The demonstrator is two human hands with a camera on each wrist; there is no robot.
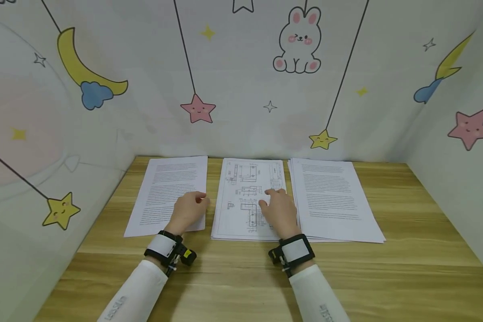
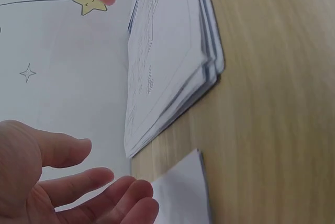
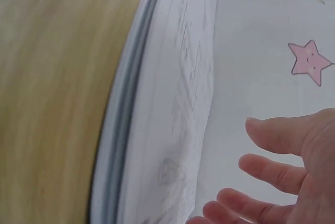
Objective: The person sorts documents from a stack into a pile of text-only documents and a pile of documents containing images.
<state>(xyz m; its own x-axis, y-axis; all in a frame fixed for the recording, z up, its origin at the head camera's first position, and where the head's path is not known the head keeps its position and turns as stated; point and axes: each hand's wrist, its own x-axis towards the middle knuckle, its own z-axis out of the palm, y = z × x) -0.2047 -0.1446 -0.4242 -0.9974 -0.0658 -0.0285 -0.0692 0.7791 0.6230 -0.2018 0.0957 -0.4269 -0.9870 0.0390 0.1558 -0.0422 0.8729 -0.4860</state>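
A stack of technical drawings (image 1: 229, 219) lies in the middle of the wooden table, its several layered sheets (image 2: 172, 41) showing at the edge in the left wrist view. To its left is printed text paper (image 1: 165, 197), and to its right a text-covered paper stack (image 1: 330, 192). My left hand (image 1: 189, 210) hovers over the right side of the left paper, fingers loosely bent and holding nothing. Above the right part of the drawings is my right hand (image 1: 281, 212), its thumb and fingers (image 3: 275, 174) spread apart with nothing between them.
The wooden table (image 1: 233, 277) extends in front of the papers and out to the right. A white wall cloth (image 1: 241, 62) with cartoon stars, moons and a rabbit stands right behind and at both sides. Each wrist bears a strapped camera (image 1: 188, 256).
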